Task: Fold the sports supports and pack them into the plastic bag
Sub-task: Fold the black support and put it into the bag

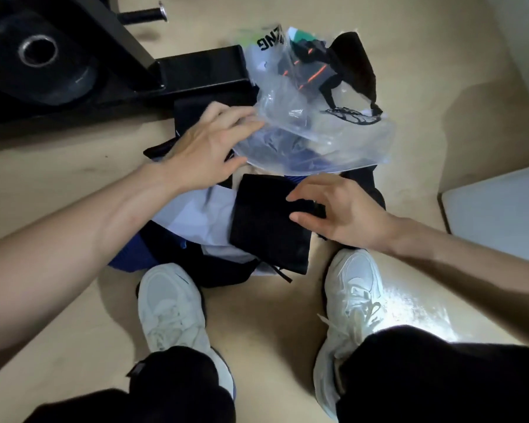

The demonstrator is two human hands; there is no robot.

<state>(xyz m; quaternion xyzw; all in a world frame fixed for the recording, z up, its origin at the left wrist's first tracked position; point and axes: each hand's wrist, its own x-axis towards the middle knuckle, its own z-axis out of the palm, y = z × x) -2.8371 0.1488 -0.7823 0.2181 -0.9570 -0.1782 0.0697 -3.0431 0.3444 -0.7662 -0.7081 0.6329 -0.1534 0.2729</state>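
Clear, crinkled plastic bag (318, 138) lies on the beige floor (58, 178) with dark items inside. The left hand (205, 151) has its grip spread nearly flat, fingertips touching the bag's near edge. The right hand (339, 212) has a narrow grip: thumb and fingers pinch the right edge of the folded, matte black fabric sports support (266, 227), which rests on a pale-and-dark clothing pile (193, 215) just below the bag.

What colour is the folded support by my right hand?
Plain black, in the head view: the folded support at the right hand.
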